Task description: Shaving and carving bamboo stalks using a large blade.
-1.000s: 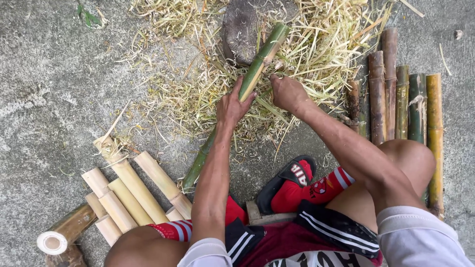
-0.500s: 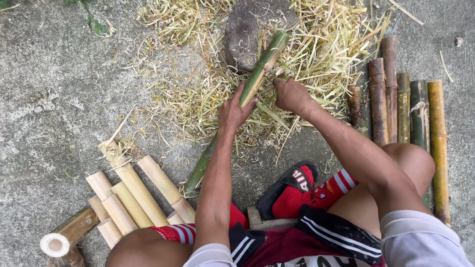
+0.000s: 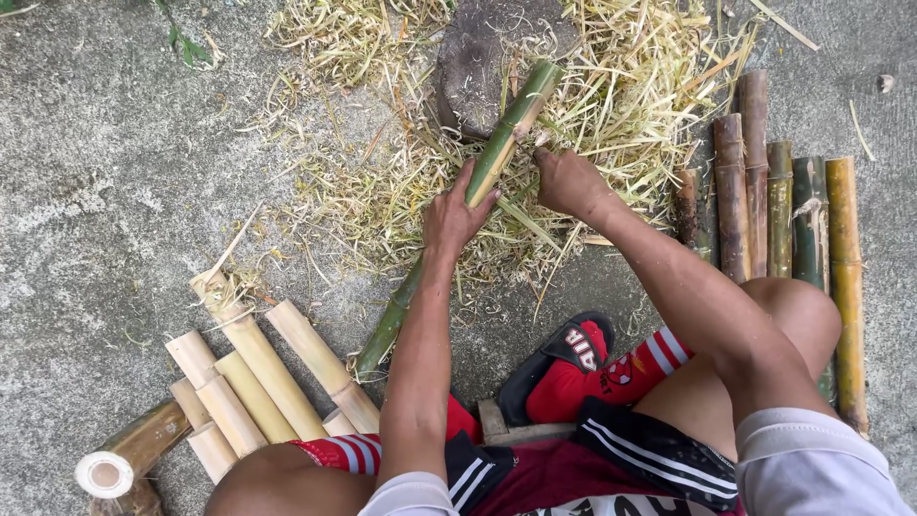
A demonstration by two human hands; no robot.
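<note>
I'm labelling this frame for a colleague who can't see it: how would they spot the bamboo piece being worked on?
Start at the heap of pale straw-like shavings at the top of the concrete ground. A dark stone block sits in it, and the green bamboo pole leans on it, gripped by the left hand. Unlike the peeled pale pieces and the brownish poles, it lies slanted and alone.

green bamboo pole (image 3: 478, 191), long, slim, lying aslant. upper end rests on the dark stone (image 3: 473, 72). lower end on concrete, well away from it.
</note>
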